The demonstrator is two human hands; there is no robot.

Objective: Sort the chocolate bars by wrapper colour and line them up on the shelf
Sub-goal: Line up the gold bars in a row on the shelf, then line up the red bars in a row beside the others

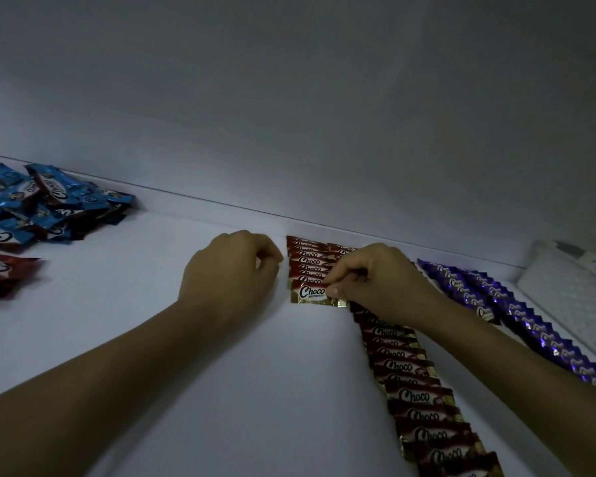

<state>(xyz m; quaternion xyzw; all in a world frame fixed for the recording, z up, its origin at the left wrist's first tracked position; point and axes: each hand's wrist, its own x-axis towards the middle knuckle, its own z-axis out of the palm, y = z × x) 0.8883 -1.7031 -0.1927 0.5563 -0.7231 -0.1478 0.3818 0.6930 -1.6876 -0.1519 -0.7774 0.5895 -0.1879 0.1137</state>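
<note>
On the white shelf a short row of red Choco bars runs back to the wall. My right hand pinches the right end of the front red bar of that row. My left hand hovers just left of the row with its fingers curled and nothing in them. A longer row of red bars runs toward me under my right forearm. Purple bars lie in a row further right.
A loose heap of blue-wrapped bars with some red ones lies at the far left by the wall. A white perforated panel stands at the shelf's right end. The back wall is close behind the rows.
</note>
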